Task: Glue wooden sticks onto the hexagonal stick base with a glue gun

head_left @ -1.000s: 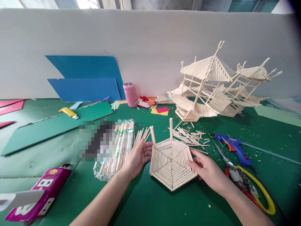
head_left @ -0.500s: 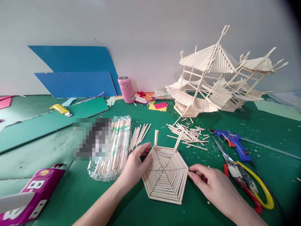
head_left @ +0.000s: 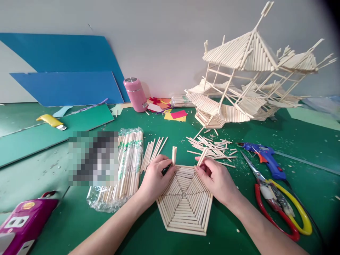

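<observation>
A flat many-sided panel of wooden sticks (head_left: 184, 198) lies on the green table, with rings of sticks narrowing to its middle. Two short stick posts rise from its far corners: a left post (head_left: 174, 155) and a right post (head_left: 203, 157). My left hand (head_left: 158, 175) grips the panel's far left corner, fingertips at the foot of the left post and thumb over the edge. Between thumb and fingers, my right hand (head_left: 216, 179) pinches the right post low down. Loose cut sticks (head_left: 212, 150) lie just beyond.
On the right are scissors (head_left: 278, 205) and a blue glue gun (head_left: 265, 156). Wrapped stick bundles (head_left: 129, 163), a yellow cutter (head_left: 51, 121) and a purple power strip (head_left: 29, 219) lie left. A stick-built pavilion model (head_left: 239, 81) and a pink flask (head_left: 135, 95) stand behind.
My right hand has moved from the panel's right corner up and left to the right post. My left hand has shifted slightly up toward the left post. The view has shifted a little.
</observation>
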A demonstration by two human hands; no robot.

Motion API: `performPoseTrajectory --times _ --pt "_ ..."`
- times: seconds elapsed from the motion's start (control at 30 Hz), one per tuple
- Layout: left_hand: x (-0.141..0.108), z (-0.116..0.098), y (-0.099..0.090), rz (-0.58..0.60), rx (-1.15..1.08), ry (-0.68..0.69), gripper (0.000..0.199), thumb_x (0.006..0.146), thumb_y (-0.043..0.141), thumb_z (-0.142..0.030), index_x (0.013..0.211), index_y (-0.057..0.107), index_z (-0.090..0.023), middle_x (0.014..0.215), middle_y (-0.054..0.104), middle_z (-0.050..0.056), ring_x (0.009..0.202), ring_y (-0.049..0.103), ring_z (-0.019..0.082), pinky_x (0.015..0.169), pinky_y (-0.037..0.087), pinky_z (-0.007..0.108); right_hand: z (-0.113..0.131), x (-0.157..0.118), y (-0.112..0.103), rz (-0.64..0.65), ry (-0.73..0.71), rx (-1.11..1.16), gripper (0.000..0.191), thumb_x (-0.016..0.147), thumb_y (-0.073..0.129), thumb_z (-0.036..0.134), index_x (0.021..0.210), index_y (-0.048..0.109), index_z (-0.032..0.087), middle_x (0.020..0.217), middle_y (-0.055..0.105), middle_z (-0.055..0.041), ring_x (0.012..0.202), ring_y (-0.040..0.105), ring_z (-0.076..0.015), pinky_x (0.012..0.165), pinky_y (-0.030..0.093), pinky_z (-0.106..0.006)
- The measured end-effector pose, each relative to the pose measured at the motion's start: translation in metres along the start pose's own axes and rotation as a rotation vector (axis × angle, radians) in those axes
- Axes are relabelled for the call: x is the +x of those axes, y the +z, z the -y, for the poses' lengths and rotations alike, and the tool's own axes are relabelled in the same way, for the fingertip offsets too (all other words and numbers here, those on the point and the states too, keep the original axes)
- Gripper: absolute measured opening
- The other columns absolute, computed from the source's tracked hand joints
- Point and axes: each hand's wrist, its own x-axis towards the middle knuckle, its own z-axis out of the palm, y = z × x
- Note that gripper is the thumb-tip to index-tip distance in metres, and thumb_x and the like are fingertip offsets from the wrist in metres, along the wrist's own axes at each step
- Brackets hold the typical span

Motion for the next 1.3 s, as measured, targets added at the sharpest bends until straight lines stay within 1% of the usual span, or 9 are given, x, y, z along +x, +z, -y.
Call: performPoseTrajectory --times 0.17,0.33,0.5,0.77,0.87,0.97,1.1,1.23,1.3 --pt "-0.001 0.004 0.004 -0.015 -0.021 0.048 0.02 0.082 0.048 -0.021 0.072 0.064 -0.013 0.077 0.058 0.007 0.071 0.056 0.015 0.063 0.047 0.028 -0.005 -0.002 0.003 -0.022 -0.038 -0.01 0.016 0.084 0.048 0.024 0.091 0.06 0.014 0.078 0.063 -0.0053 0.068 0.06 -0.0154 0.064 0.047 -0.028" --pt "-0.001 0.007 0.005 -0.022 -0.024 0.098 0.02 0.082 0.047 -0.018 0.072 0.064 -0.013 0.077 0.058 0.007 0.071 0.055 0.016 0.063 0.047 0.029 -0.004 0.0 0.006 -0.037 -0.074 -0.033 0.015 0.085 0.047 0.021 0.083 0.06 0.014 0.076 0.064 -0.0062 0.07 0.06 -0.0161 0.063 0.047 -0.028" --pt "-0.001 0.008 0.005 -0.001 -0.025 0.087 0.021 0.083 0.046 -0.017 0.074 0.064 -0.012 0.079 0.059 0.01 0.074 0.056 0.018 0.065 0.048 0.031 -0.004 0.0 0.008 -0.05 -0.086 -0.025 0.015 0.085 0.047 0.02 0.081 0.06 0.015 0.076 0.064 -0.0058 0.07 0.06 -0.0155 0.063 0.046 -0.026" --pt "-0.001 0.007 0.004 0.028 -0.051 0.056 0.02 0.082 0.046 -0.015 0.072 0.063 -0.013 0.079 0.059 0.009 0.074 0.057 0.017 0.066 0.048 0.03 -0.005 0.0 0.009 -0.047 -0.062 0.001 0.014 0.085 0.047 0.02 0.081 0.06 0.015 0.076 0.064 -0.0059 0.07 0.06 -0.015 0.064 0.047 -0.026" --pt "-0.001 0.007 0.002 0.032 -0.054 0.033 0.016 0.08 0.05 -0.017 0.078 0.065 -0.013 0.081 0.059 0.008 0.075 0.057 0.017 0.067 0.049 0.03 -0.005 0.0 0.009 -0.049 -0.036 0.024 0.013 0.084 0.049 0.022 0.087 0.06 0.015 0.075 0.063 -0.005 0.064 0.058 -0.0133 0.06 0.047 -0.024" --pt "-0.001 0.004 -0.002 0.034 -0.06 -0.005 0.014 0.078 0.052 -0.018 0.085 0.065 -0.016 0.088 0.059 0.008 0.08 0.058 0.018 0.071 0.049 0.031 -0.003 -0.002 0.007 -0.058 0.006 0.041 0.018 0.082 0.052 0.025 0.095 0.058 0.015 0.071 0.06 -0.0028 0.057 0.055 -0.012 0.055 0.047 -0.023" --pt "0.0 -0.001 -0.006 0.036 -0.072 -0.04 0.015 0.076 0.052 -0.013 0.082 0.065 -0.016 0.092 0.06 0.008 0.083 0.059 0.017 0.073 0.049 0.03 -0.002 -0.004 0.005 -0.06 0.004 0.046 0.018 0.082 0.051 0.025 0.095 0.059 0.015 0.069 0.059 -0.002 0.055 0.055 -0.0117 0.054 0.047 -0.023" --pt "0.004 -0.004 -0.006 0.017 -0.077 0.002 0.014 0.077 0.054 -0.017 0.086 0.064 -0.017 0.089 0.062 0.007 0.082 0.06 0.017 0.071 0.05 0.03 -0.003 -0.004 0.003 -0.092 -0.032 0.027 0.016 0.083 0.05 0.023 0.094 0.059 0.016 0.07 0.059 -0.0022 0.057 0.055 -0.0119 0.055 0.047 -0.023" --pt "0.005 -0.003 -0.005 -0.001 -0.079 0.034 0.013 0.078 0.054 -0.019 0.084 0.065 -0.016 0.087 0.063 0.006 0.081 0.06 0.017 0.07 0.05 0.029 -0.004 -0.002 0.003 -0.099 -0.061 0.019 0.015 0.083 0.049 0.022 0.092 0.059 0.016 0.073 0.061 -0.0034 0.061 0.057 -0.0128 0.058 0.048 -0.024"
